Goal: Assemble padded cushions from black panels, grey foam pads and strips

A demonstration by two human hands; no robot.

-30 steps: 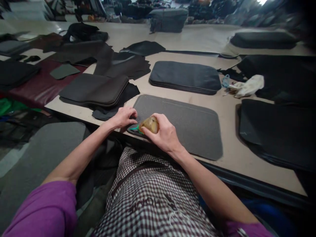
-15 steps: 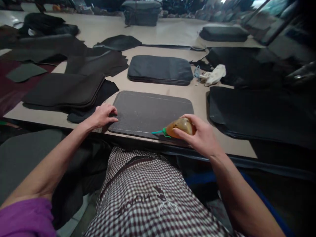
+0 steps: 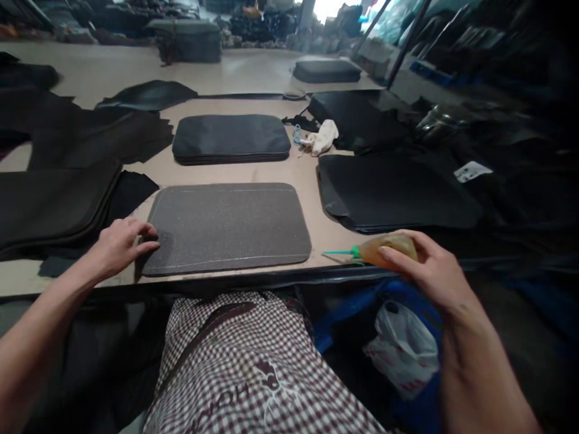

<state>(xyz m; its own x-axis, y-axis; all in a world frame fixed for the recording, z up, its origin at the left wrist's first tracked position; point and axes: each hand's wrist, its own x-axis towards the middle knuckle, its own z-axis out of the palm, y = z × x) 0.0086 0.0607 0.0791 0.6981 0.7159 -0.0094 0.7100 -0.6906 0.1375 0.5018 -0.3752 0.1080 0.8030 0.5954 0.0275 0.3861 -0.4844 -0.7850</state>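
Note:
A dark grey panel [image 3: 230, 226] with rounded corners lies flat at the table's front, a thin pale line along its near and far edges. My left hand [image 3: 124, 244] rests at its left edge, thumb and fingers apart. To the right of the panel, my right hand [image 3: 429, 262] grips a soft glue bottle [image 3: 384, 248] holding amber liquid. The bottle lies tilted on its side, its thin green nozzle pointing left, just off the panel's near right corner.
Stacks of dark panels stand behind [image 3: 230, 138], at the left [image 3: 49, 199] and at the right [image 3: 393, 190]. A white glove-like cloth [image 3: 324, 137] lies between the rear and right stacks. A plastic bag [image 3: 402, 346] sits below the table edge.
My right hand has carried the glue bottle rightward, from above the panel's near edge to past its right corner. My left hand stays at the left edge. The view has swung right.

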